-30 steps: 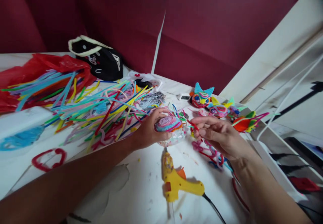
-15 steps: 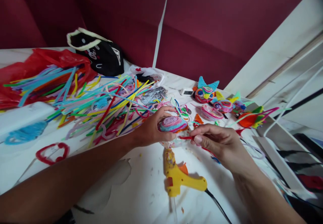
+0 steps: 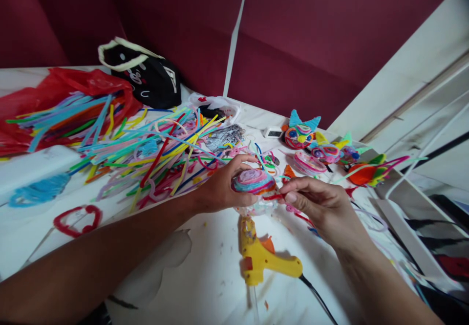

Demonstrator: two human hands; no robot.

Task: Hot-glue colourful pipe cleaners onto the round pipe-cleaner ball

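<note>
My left hand (image 3: 225, 185) is wrapped round a ball (image 3: 255, 182) coiled in pink, blue and red pipe cleaner, its lower part pale and whitish. Between the thumb and fingers of my right hand (image 3: 318, 205) is pinched a red pipe cleaner (image 3: 274, 197), its end lying against the ball's right side. Just below the ball, a yellow glue gun (image 3: 271, 261) rests on the white table (image 3: 198, 286), a clear glue stick poking out of its back and a black cord running off to the lower right.
Loose pipe cleaners (image 3: 146, 154) cover the left, spilling from a red plastic bag (image 3: 69, 88). Behind stands a black tote bag (image 3: 154, 83). Finished pipe-cleaner figures (image 3: 300, 134) sit at the back right, near a small digital display (image 3: 273, 132). A red heart-like loop (image 3: 77, 220) lies left.
The whole view has shifted slightly. Both hands keep their grip, and the red pipe cleaner stays against the ball's side with little visible movement.
</note>
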